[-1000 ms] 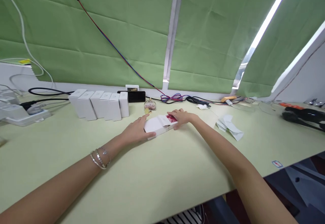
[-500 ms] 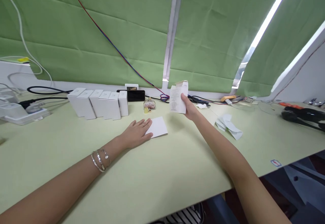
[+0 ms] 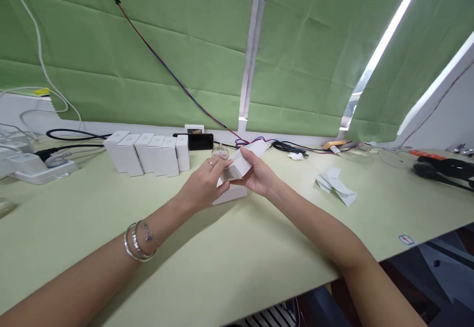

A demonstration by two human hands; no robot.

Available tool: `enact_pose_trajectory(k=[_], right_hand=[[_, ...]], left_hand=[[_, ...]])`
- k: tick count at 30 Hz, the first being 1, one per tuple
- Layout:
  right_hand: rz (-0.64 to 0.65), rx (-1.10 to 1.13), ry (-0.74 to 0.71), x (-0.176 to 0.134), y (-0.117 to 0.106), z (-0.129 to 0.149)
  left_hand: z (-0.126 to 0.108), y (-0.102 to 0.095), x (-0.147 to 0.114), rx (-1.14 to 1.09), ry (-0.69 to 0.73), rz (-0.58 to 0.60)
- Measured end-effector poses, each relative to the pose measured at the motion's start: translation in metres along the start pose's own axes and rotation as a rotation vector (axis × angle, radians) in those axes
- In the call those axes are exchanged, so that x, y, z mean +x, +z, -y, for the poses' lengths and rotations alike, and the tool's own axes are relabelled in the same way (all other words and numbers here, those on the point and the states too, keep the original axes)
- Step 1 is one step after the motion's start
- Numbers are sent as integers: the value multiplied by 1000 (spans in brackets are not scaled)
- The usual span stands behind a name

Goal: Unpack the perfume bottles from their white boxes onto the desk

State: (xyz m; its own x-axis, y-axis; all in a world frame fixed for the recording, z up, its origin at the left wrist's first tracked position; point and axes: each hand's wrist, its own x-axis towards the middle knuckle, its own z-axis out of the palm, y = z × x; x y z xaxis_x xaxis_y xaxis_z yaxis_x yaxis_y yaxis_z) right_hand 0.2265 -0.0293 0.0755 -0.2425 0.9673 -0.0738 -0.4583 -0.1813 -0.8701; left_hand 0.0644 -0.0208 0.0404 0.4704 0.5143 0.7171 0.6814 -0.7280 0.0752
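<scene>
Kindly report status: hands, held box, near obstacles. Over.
Left hand, right hand: both on white box, box tilted. White piece lies below. Round bottle close behind.

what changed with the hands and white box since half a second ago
The right hand has brought the white rectangular cardboard box down and leftward, tilting it. The left hand has come off the flat white rectangular piece and taken hold of the box's lower end. Unchanged: the row of upright white cardboard boxes and creased white paper.
</scene>
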Motion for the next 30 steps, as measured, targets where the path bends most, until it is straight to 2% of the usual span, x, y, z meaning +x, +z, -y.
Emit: enact_pose_trajectory(k=[3, 6, 7, 9, 11, 12, 13, 14, 16, 18, 20, 23, 26, 28, 30], right_hand=[[-25, -67, -45, 7, -13, 7], [-105, -261, -234, 14, -27, 20], [-171, -406, -328, 15, -31, 26], [-338, -838, -538, 13, -40, 38], [-513, -1348, -657, 8, -49, 44], [-577, -1586, -622, 6, -54, 44], [-613, -1786, -527, 4, -61, 41], [-611, -1935, -393, 2, -68, 37], [-503, -2083, -133, 1, -83, 26], [-367, -2093, 1, 1, -96, 17], [-259, -2070, 27, 1, -103, 14], [-81, -2026, -71, 0, -100, 13], [83, -1818, -228, -3, -88, 1], [117, -1614, -298, -3, -81, -12], [80, -1464, -321, -1, -77, -24]], left_hand=[[4, 3, -4, -39, 61, 122], [5, 6, -4, -44, 92, 123], [5, 6, -3, -32, 71, 95], [7, 7, -2, -4, -45, 74], [9, 9, -2, 9, -193, 176], [11, 11, -4, 7, -246, 256], [13, 14, -5, 3, -280, 340], [16, 17, -8, 0, -303, 415], [20, 25, -13, -1, -331, 512], [25, 33, -19, -7, -344, 555], [30, 38, -21, -32, -362, 557], [35, 38, -21, -119, -440, 519], [37, 35, -20, -249, -509, 449], [36, 32, -19, -324, -519, 426], [33, 32, -20, -360, -529, 417]])
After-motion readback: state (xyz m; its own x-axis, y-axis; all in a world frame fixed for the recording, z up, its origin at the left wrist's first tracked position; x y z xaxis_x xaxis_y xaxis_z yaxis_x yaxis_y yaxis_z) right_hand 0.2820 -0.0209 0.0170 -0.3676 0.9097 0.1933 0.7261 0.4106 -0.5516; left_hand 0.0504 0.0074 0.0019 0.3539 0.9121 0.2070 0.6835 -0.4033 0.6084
